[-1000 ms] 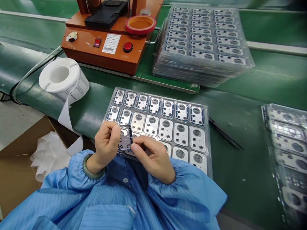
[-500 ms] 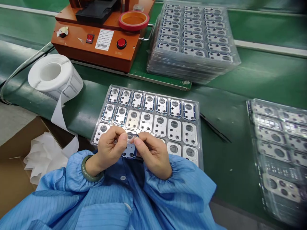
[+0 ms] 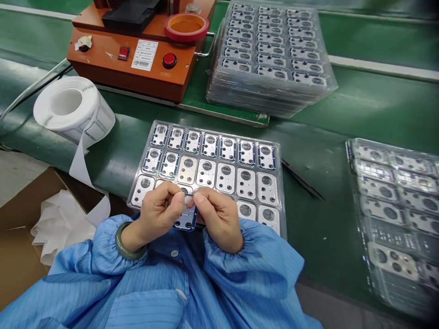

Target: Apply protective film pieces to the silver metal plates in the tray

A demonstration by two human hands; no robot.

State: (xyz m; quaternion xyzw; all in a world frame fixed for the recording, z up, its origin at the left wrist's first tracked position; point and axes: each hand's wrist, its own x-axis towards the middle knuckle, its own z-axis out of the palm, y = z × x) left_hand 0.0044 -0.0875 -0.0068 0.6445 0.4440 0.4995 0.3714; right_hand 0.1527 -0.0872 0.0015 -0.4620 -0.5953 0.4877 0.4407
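Note:
Close to my body, above the near edge of a clear tray [image 3: 284, 201] of silver plates, is a small plate with a blue border [image 3: 185, 220]. My left hand [image 3: 159, 208] is closed at the plate's upper left, with fingers curled around it. My right hand [image 3: 219, 214] is pinched at its upper right, thumb and forefinger at a thin clear film [image 3: 188, 201] that shows between the hands. The fingers cover the plate's top part. Silver plates in the tray's upper two rows partly show blue borders; others look plain silver.
A white label roll [image 3: 73, 107] trails its strip towards a cardboard box [image 3: 20, 233] at the left. Behind stand an orange machine [image 3: 126, 68] with red tape [image 3: 187, 28] and a tray stack [image 3: 267, 91]. Black tweezers [image 3: 303, 180] lie right, before more trays [image 3: 394, 205].
The right thumb has moved slightly off the plate's upper edge, and more of the clear film shows between my hands. The whole view has shifted a little, moving the surroundings leftwards.

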